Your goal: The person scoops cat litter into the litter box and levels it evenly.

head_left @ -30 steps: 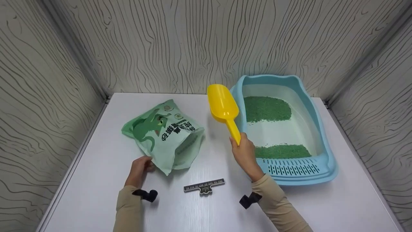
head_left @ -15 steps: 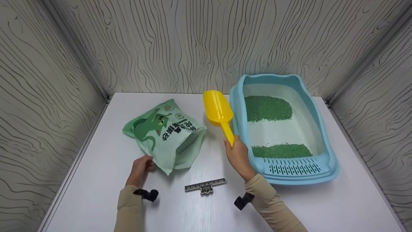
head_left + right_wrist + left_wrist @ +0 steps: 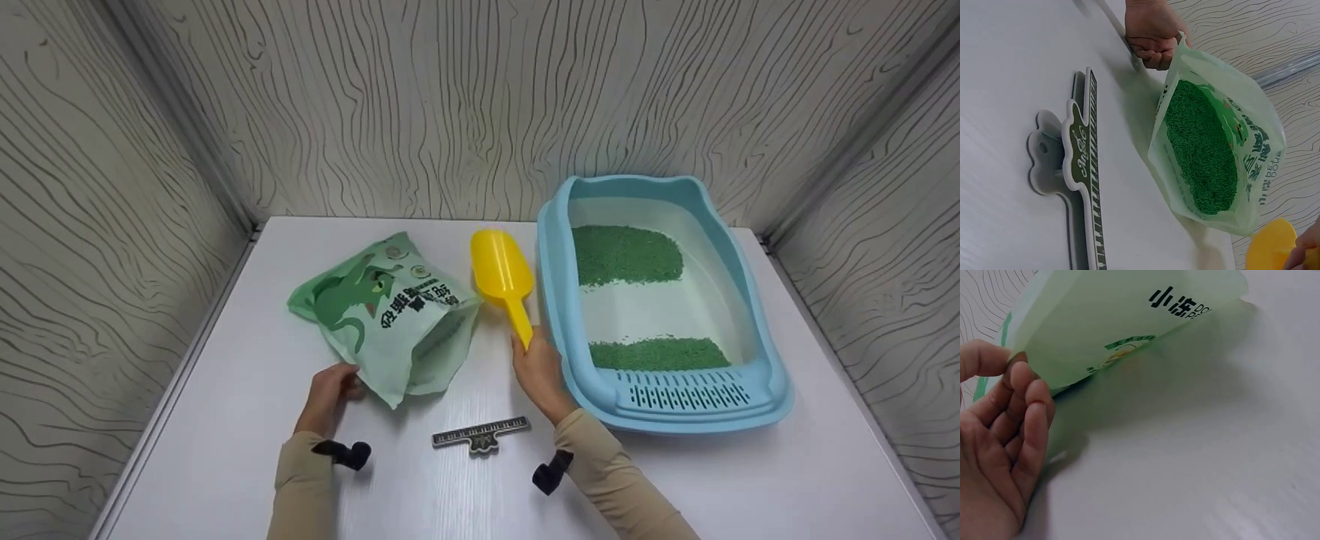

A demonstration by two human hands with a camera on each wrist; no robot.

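A pale green cat litter bag [image 3: 382,322] lies on its side on the white table, its mouth gaping toward the near right. In the left wrist view my left hand [image 3: 1008,416] pinches the bag's edge between thumb and fingers. Green pellets [image 3: 1202,149] show inside the bag in the right wrist view. My right hand [image 3: 538,375] grips the handle of a yellow scoop [image 3: 501,266], held between the bag and the blue litter box [image 3: 559,300]. No pellets are visible in the scoop's bowl.
Two patches of green pellets [image 3: 626,255] lie in the litter box, with bare white bottom between them. A wide metal clip [image 3: 481,435] with a ruler-like pattern rests near the front of the table. Patterned walls [image 3: 420,112] enclose the back and sides.
My right hand has moved left with the yellow scoop, away from the litter box and closer to the bag. The scoop's bowl has also come nearer. My left hand stays at the bag's edge.
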